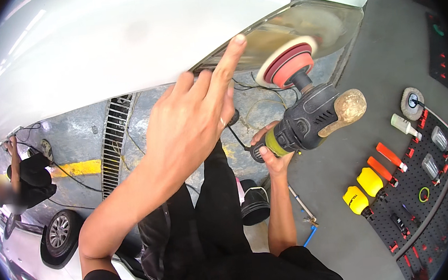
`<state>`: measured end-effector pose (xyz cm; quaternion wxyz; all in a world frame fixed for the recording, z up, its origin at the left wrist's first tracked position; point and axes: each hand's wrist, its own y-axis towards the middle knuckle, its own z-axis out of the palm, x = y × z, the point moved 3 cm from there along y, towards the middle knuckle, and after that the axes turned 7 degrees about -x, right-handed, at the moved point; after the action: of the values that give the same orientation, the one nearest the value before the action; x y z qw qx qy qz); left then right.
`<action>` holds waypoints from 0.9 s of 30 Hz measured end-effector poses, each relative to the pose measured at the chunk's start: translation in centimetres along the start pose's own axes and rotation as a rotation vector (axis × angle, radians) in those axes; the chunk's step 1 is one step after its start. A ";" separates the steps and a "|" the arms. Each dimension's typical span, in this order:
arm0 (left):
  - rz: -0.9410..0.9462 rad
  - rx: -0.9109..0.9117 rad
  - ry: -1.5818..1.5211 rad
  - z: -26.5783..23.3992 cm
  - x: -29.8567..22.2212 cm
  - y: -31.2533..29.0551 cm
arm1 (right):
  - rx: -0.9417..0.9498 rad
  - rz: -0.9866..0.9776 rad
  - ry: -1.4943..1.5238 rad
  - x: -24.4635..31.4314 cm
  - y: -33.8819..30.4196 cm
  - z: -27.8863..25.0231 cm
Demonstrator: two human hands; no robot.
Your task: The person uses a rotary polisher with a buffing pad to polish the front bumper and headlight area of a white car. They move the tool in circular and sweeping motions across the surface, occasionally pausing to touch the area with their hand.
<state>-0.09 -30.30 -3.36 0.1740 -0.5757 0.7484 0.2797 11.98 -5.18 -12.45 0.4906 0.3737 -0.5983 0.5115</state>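
1. As I look down through the head camera, a cloudy, yellowed headlight [334, 23] spans the upper right, set into a white car body [120, 48].
2. My right hand [274, 158] has its fingers wrapped around the rear of a black power polisher [307, 119], near its lime-green band.
3. The polisher sits right of centre, head upward, its pale round pad [279, 55] tilted and overlapping the headlight's lower edge from here; I cannot tell whether they touch.
4. My left hand [192, 113] is spread part way, index finger stretched toward the headlight's near edge and the other fingers bent. I see nothing held in it; whether the fingertip makes contact, I cannot tell.
5. Below, a drain grate [116, 141] crosses the floor, and a black bucket [255, 207] stands near my legs.
6. At far left, another person [27, 176] crouches by the car.
7. At lower right, yellow bottles [356, 200] lie along a black perforated board [426, 197].
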 end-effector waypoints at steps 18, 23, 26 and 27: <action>0.037 0.077 0.110 -1.0 0.7 0.3 | -0.019 -0.008 0.120 -2.0 -0.5 0.6; 0.013 0.127 0.106 -1.7 0.1 0.5 | 0.035 -0.040 0.100 -2.5 -0.6 1.2; 0.093 0.068 0.122 -1.4 -0.3 2.1 | -0.021 -0.008 0.166 -2.9 -0.9 2.3; 0.089 0.079 0.121 -1.4 -0.3 2.0 | -0.022 -0.015 0.168 -2.9 -0.9 2.3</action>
<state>-1.84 -30.59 -1.69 0.1382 -0.5505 0.7928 0.2221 13.09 -7.81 -15.04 0.5469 0.3287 -0.5577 0.5308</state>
